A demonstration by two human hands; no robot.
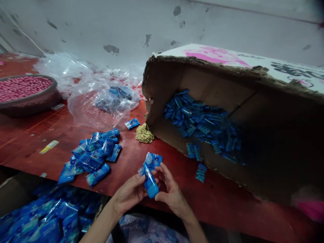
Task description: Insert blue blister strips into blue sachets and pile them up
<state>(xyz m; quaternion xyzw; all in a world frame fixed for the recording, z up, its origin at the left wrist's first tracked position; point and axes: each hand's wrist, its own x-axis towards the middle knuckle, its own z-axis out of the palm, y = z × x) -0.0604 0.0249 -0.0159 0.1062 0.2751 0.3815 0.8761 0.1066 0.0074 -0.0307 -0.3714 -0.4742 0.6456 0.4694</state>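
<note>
Glossy blue plastic tube (pixel 151 185) gripped over red tabletop (pixel 129 168) by curled fingers of left hand (pixel 128 195); slip best prevented by light steadying from right hand (pixel 172 194), half-open at rounded end.

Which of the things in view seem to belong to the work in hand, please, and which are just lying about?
Likely in use:
- blue tube, between the left hand and right hand
- pile of blue packets
- small packets in the carton

Probably just lying about:
- yellow lump
- yellow-tipped strip
- bowl of pink beads
</note>
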